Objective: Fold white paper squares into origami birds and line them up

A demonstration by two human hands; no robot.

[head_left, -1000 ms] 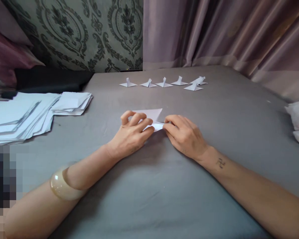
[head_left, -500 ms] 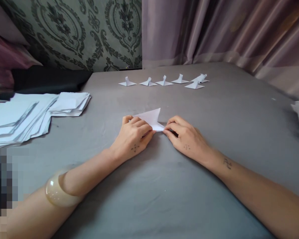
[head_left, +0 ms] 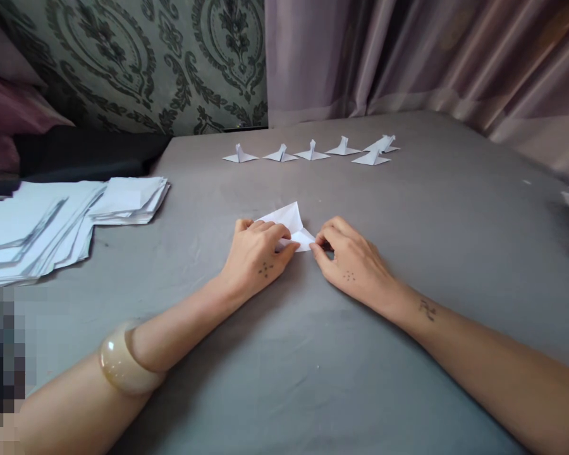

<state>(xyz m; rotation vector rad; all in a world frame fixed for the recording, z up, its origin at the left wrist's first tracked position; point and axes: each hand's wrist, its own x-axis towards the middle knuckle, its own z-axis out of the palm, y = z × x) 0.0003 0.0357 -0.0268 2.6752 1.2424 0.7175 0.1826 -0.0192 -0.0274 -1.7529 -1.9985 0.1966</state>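
Both hands low on a folded white paper (head_left: 291, 218), mid-surface, btwn them.
L hand (head_left: 258, 253): forearm runs in diagonally from lower L, w/ a pale bangle (head_left: 128, 363) around it; back of hand up, fingers curled over the paper's L part, thumb along its near edge, so it's got a hold there. R hand (head_left: 353, 259): forearm slants in from lower R, back of hand up, fingers bent, thumb & fingertips in a narrow pinch at the paper's R tip. Exact finger contact under L hand is hidden. Paper's on the gray cloth (head_left: 322, 379), one flap pointing up/away; row of folded paper figures (head_left: 313, 151) beyond, paper stack (head_left: 128, 193) off to L.
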